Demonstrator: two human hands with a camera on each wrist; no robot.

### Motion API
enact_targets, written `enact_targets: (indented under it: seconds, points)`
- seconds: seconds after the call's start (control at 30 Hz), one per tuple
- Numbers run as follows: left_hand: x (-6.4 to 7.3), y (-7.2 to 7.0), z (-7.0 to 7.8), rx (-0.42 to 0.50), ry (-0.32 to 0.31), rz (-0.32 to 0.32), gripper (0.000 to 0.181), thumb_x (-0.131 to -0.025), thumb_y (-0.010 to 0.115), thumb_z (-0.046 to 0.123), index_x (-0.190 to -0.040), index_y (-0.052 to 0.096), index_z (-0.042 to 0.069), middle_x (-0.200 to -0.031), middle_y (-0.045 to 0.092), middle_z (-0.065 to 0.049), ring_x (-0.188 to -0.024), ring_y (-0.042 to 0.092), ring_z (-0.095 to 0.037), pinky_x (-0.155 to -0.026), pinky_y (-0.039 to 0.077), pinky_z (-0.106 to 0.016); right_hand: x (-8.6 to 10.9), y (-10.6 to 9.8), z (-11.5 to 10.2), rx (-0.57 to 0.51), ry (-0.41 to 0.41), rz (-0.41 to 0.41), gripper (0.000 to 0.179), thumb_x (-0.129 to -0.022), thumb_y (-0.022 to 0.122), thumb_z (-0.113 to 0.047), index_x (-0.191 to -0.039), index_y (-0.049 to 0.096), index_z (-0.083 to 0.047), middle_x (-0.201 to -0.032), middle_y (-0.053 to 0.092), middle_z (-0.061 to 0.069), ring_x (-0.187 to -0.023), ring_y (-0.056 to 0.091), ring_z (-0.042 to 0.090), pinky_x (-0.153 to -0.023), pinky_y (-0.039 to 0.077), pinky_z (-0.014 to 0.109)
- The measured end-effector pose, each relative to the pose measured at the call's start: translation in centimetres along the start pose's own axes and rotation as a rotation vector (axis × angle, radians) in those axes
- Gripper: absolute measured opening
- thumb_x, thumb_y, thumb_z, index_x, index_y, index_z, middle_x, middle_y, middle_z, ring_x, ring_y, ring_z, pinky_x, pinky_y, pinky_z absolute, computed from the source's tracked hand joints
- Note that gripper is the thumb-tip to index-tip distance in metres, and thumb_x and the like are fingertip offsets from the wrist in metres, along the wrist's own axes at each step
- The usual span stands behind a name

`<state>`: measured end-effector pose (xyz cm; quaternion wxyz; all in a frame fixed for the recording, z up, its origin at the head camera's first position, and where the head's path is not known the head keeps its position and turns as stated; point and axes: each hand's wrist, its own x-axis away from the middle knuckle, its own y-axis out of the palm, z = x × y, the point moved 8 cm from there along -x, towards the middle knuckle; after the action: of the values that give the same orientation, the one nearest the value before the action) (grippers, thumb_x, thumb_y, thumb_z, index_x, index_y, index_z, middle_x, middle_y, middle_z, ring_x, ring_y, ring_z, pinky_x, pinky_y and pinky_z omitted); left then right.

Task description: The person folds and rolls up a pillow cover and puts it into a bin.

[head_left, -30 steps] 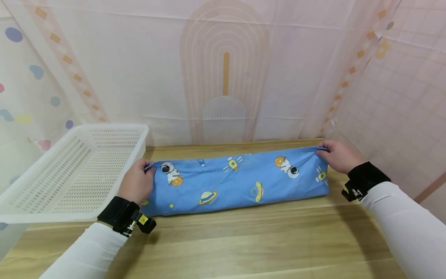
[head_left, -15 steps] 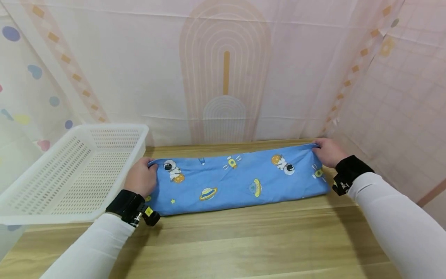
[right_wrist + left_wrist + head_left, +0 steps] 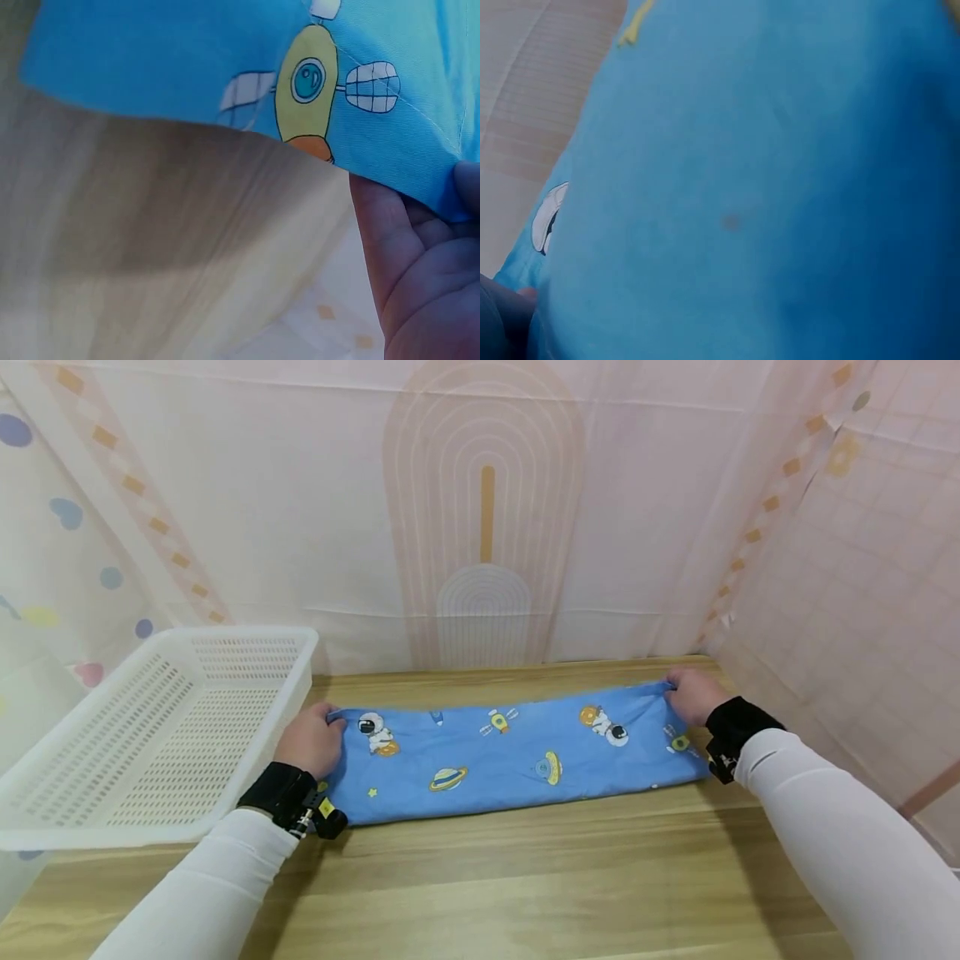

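Note:
A blue cloth [image 3: 495,768] printed with astronauts, rockets and planets lies folded into a long strip across the wooden table. Its far left corner is pinched by my left hand [image 3: 311,742]. My right hand [image 3: 696,695] grips the far right corner, thumb over the fabric and fingers beneath, as the right wrist view shows. In the left wrist view the cloth [image 3: 690,165] fills most of the picture, and only a sliver of the hand [image 3: 506,319] shows at the lower left. The far edge is lifted slightly between both hands.
To the left stands a white perforated plastic basket [image 3: 296,681], close beside my left hand. The wooden table [image 3: 525,885] stretches out in front of the cloth. Behind it hangs a patterned curtain [image 3: 322,527], and another sheet borders the right side.
Both hands keep hold of the cloth's corners. My right hand has shifted left and my left hand slightly right. The far edge has dipped a little since half a second ago.

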<state>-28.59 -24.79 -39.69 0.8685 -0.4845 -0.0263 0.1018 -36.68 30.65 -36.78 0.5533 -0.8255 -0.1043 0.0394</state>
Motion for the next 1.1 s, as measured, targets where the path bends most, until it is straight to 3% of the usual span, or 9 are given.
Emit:
enact_targets:
  seconds: [0.17, 0.23, 0.4, 0.67, 0.97, 1.1]
  points:
    - [-0.1, 0.2, -0.3, -0.026, -0.005, -0.027, 0.044, -0.111, 0.042, 0.019, -0.144, 0.053, -0.008, -0.141, 0.058, -0.034, -0.127, 0.058, -0.05, -0.104, 0.047, -0.064, -0.1, 0.6, 0.3, 0.013, -0.01, -0.028, 0.018, -0.105, 0.049, -0.003, -0.11, 0.06, 0.009, -0.092, 0.062, 0.021, -0.088, 0.06, 0.036, -0.079, 0.048, 0.046]
    - [-0.2, 0.2, -0.4, -0.035, -0.016, -0.033, 0.045, -0.111, 0.042, 0.019, -0.145, 0.051, -0.009, -0.143, 0.057, -0.035, -0.128, 0.058, -0.05, -0.105, 0.047, -0.064, -0.2, 0.8, 0.4, 0.013, 0.001, -0.049, 0.021, -0.106, 0.047, -0.004, -0.114, 0.06, 0.01, -0.094, 0.061, 0.021, -0.089, 0.059, 0.036, -0.079, 0.048, 0.045]
    - [-0.4, 0.3, -0.7, -0.044, -0.075, -0.061, 0.047, -0.112, 0.04, 0.02, -0.149, 0.048, -0.008, -0.145, 0.054, -0.035, -0.126, 0.057, -0.048, -0.103, 0.048, -0.063, -0.4, 1.1, 0.6, 0.036, 0.031, -0.091, 0.039, -0.108, 0.042, -0.005, -0.139, 0.05, 0.017, -0.122, 0.061, 0.033, -0.103, 0.058, 0.042, -0.089, 0.049, 0.051]
    - [-1.4, 0.8, -1.1, -0.093, -0.092, -0.072, 0.048, -0.112, 0.041, 0.019, -0.149, 0.047, -0.01, -0.144, 0.055, -0.036, -0.13, 0.056, -0.051, -0.108, 0.046, -0.065, -0.9, 1.0, 0.0, 0.131, -0.011, -0.063, 0.021, -0.101, 0.047, -0.002, -0.106, 0.06, 0.013, -0.098, 0.065, 0.027, -0.093, 0.059, 0.042, -0.088, 0.05, 0.053]
    - [-0.8, 0.8, -1.3, -0.139, -0.099, -0.107, 0.046, -0.111, 0.045, 0.019, -0.146, 0.05, -0.011, -0.142, 0.056, -0.036, -0.126, 0.058, -0.05, -0.105, 0.048, -0.065, -0.3, 1.6, 0.2, 0.139, -0.006, -0.107, 0.017, -0.104, 0.049, -0.004, -0.101, 0.061, 0.009, -0.088, 0.059, 0.018, -0.085, 0.057, 0.035, -0.08, 0.048, 0.045]
    - [0.1, 0.5, -1.1, -0.162, -0.099, -0.149, 0.047, -0.11, 0.048, 0.019, -0.146, 0.05, -0.011, -0.141, 0.056, -0.037, -0.115, 0.059, -0.046, -0.1, 0.05, -0.064, 0.8, 1.6, -0.3, 0.177, -0.018, -0.135, 0.025, -0.104, 0.051, -0.004, -0.116, 0.062, 0.015, -0.1, 0.065, 0.022, -0.09, 0.059, 0.035, -0.087, 0.05, 0.05]
